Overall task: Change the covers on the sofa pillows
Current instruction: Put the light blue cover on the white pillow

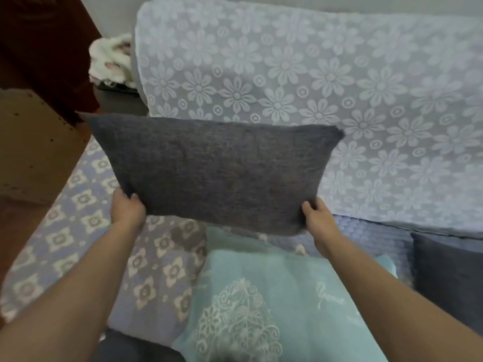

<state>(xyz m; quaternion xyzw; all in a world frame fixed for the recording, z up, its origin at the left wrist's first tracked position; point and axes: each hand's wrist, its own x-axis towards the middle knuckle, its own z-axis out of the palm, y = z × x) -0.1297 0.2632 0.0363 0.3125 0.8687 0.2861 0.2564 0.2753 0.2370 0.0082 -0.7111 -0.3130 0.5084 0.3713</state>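
I have both hands up in front of me, set apart at the two lower corners of a dark grey pillow (pixel 217 173). My left hand (pixel 127 209) pinches the lower left corner with the thumb on the near face; my right hand (pixel 317 218) grips the lower right corner the same way. The other fingers of both hands are behind the fabric, so I cannot see how they lie. The pillow is held in the air, broad face toward me, above the sofa seat and in front of the backrest.

The backrest throw (pixel 313 82), pale with a lace flower pattern, runs out of view on the right. The patterned seat cover (pixel 86 220) with its diamond flowers is partly hidden by my left forearm and blurs toward the lower left. Below the pillow lies a turquoise cover (pixel 261 296) with white embroidery; its lower edge is cut off and my right forearm crosses its right side. A second dark grey pillow (pixel 449 270) sits at the right edge, only partly in view. Another dark shape at the bottom edge is too cut off to name.

To the left, a brown studded armrest (pixel 34 142) bounds the seat. Behind it a white crumpled cloth (pixel 112 61) rests on a dark surface, too soft to make out. The open seat lies between the armrest and the turquoise cover.
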